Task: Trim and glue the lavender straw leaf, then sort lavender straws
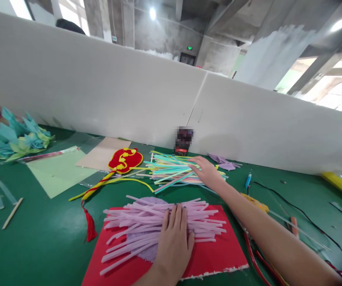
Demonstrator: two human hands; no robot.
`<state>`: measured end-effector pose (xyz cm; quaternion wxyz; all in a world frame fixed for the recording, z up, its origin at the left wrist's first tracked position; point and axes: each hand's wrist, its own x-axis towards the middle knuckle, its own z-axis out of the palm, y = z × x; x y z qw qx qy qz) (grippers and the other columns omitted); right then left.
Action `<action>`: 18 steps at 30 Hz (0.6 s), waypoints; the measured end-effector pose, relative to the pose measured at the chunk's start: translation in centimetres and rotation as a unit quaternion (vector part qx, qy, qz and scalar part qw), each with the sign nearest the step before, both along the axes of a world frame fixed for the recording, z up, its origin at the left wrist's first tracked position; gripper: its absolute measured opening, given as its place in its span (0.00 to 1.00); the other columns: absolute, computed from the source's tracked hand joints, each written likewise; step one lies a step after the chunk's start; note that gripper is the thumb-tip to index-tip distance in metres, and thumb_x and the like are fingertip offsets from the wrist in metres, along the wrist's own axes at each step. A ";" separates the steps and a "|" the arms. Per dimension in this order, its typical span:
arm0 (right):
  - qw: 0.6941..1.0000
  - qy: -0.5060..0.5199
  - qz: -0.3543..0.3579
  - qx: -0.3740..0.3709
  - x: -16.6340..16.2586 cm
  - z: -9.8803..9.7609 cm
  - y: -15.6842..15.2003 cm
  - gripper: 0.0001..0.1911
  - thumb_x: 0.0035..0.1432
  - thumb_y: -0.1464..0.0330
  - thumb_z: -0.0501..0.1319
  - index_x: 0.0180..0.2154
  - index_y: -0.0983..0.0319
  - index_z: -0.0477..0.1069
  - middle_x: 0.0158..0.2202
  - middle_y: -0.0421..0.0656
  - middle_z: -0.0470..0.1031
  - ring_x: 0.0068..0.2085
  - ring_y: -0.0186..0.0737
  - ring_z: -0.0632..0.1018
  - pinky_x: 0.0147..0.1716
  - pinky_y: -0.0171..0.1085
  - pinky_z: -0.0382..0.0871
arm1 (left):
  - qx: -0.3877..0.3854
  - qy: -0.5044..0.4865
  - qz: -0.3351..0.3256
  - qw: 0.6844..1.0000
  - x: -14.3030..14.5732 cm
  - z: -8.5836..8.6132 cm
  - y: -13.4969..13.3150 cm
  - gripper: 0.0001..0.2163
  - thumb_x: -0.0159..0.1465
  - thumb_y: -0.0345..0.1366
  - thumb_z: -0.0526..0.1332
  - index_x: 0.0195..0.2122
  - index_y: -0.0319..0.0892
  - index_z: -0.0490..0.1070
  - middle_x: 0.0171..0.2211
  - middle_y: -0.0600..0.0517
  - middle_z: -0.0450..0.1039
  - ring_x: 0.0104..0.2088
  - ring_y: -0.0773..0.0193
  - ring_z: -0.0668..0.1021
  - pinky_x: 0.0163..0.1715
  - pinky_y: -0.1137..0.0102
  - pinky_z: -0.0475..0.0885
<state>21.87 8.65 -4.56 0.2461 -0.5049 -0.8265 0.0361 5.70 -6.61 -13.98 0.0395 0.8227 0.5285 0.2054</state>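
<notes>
Light purple fuzzy pipe cleaners (141, 224) lie in a loose pile across a round purple piece (150, 254) on a red sheet (215, 258). My left hand (175, 238) rests flat on the pile, fingers stretched out. Farther back, my right hand (208, 172) reaches to the right part of a bundle of multicoloured pipe cleaners (171, 169), touching it with fingers extended; its palm side is hidden. Left of that bundle is a red and yellow fan-shaped ornament (126, 161) with a yellow handle and a red tassel (90, 224).
A white partition (114, 87) borders the green table (45, 238). By it stands a dark blurred device (183, 143). Blue-green paper leaves (12, 135) and a pale green sheet (60, 171) are at left. A yellow glue gun (254, 202), red-handled pliers (257, 258) and a black cable (296, 206) lie right.
</notes>
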 end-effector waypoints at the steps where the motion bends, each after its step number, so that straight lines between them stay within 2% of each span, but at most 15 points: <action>1: 0.999 -0.018 -0.028 0.028 -0.5 -1.0 1.1 0.21 0.64 0.60 0.48 0.52 0.64 0.67 0.53 0.50 0.69 0.55 0.43 0.68 0.56 0.42 0.59 | -0.008 0.001 -0.001 1.000 0.0 0.2 0.0 0.24 0.64 0.43 0.48 0.59 0.36 0.60 0.59 0.46 0.60 0.59 0.53 0.64 0.57 0.57 0.59; 3: 0.994 -0.066 -0.075 0.032 -1.6 -3.4 2.5 0.26 0.64 0.59 0.46 0.58 0.66 0.59 0.60 0.51 0.60 0.61 0.47 0.60 0.59 0.47 0.53 | -0.020 0.005 -0.003 1.000 0.0 0.4 0.0 0.24 0.64 0.43 0.48 0.59 0.36 0.60 0.60 0.46 0.60 0.59 0.52 0.64 0.57 0.56 0.59; 4: 0.991 -0.092 -0.092 0.013 -2.1 -4.7 2.9 0.27 0.64 0.58 0.45 0.59 0.66 0.57 0.61 0.52 0.60 0.62 0.49 0.59 0.59 0.50 0.52 | -0.024 0.007 -0.005 1.000 0.0 0.5 0.0 0.24 0.65 0.43 0.48 0.59 0.37 0.60 0.60 0.46 0.59 0.59 0.52 0.63 0.57 0.56 0.59; 6: 0.988 -0.129 -0.088 -0.014 -2.8 -6.9 2.7 0.26 0.65 0.60 0.42 0.59 0.66 0.57 0.58 0.52 0.64 0.60 0.48 0.63 0.58 0.52 0.53 | -0.027 0.011 -0.007 1.000 0.0 0.6 0.0 0.24 0.65 0.43 0.47 0.59 0.38 0.60 0.60 0.46 0.59 0.59 0.52 0.63 0.57 0.56 0.60; 9: 0.986 -0.149 -0.070 0.013 -3.1 -8.8 1.0 0.28 0.65 0.60 0.43 0.61 0.69 0.53 0.61 0.54 0.58 0.62 0.47 0.59 0.61 0.48 0.50 | -0.014 0.013 -0.011 1.000 0.0 0.5 0.0 0.23 0.65 0.42 0.47 0.59 0.38 0.60 0.60 0.46 0.59 0.59 0.53 0.63 0.57 0.56 0.59; 13: 0.985 -0.165 -0.036 0.021 -2.7 -9.1 -1.7 0.29 0.64 0.61 0.45 0.62 0.70 0.50 0.64 0.53 0.52 0.64 0.48 0.54 0.61 0.48 0.48 | 0.017 0.010 -0.004 1.000 0.0 0.2 0.0 0.23 0.65 0.41 0.48 0.58 0.38 0.61 0.59 0.46 0.61 0.58 0.53 0.64 0.56 0.56 0.59; 18: 0.990 -0.141 -0.020 -0.009 -2.5 -8.0 -2.4 0.27 0.64 0.62 0.46 0.60 0.69 0.55 0.62 0.55 0.55 0.62 0.50 0.59 0.59 0.51 0.53 | 0.035 0.010 -0.001 0.999 0.0 0.1 0.0 0.22 0.65 0.41 0.48 0.58 0.39 0.62 0.58 0.46 0.63 0.57 0.54 0.65 0.55 0.57 0.60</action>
